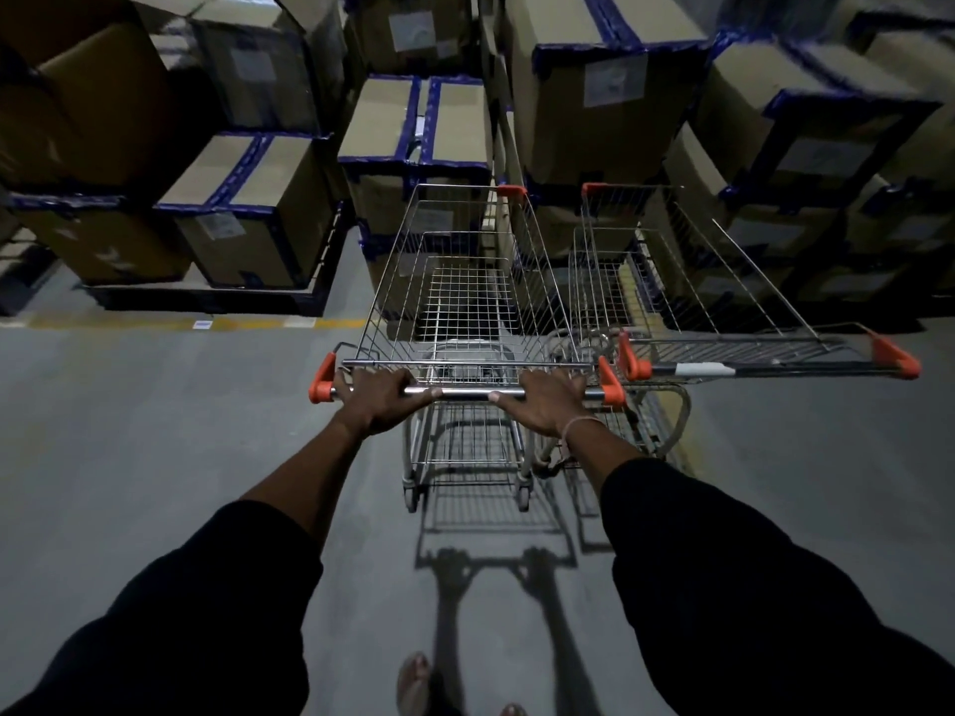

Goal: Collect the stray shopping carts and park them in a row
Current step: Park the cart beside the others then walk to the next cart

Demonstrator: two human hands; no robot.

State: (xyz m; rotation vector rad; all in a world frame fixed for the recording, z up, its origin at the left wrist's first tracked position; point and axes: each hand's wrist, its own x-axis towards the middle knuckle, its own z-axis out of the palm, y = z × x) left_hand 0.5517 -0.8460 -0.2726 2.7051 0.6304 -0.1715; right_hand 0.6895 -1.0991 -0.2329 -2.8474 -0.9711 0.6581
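A wire shopping cart (pixel 465 281) with orange handle ends stands straight in front of me, its basket empty. My left hand (pixel 380 400) grips the left part of its metal handle bar (pixel 465 392). My right hand (pixel 548 403) grips the right part of the same bar. A second empty wire cart (pixel 723 302) stands close beside it on the right, its orange-capped handle (pixel 770 366) level with mine. Both carts face the stacked boxes.
Stacks of cardboard boxes (pixel 413 147) bound with blue tape fill the space ahead, on dark pallets (pixel 206 299). A yellow floor line (pixel 155 323) runs along the pallets. Grey concrete floor (pixel 155 431) lies on the left and behind. My sandalled feet (pixel 413 684) show at the bottom.
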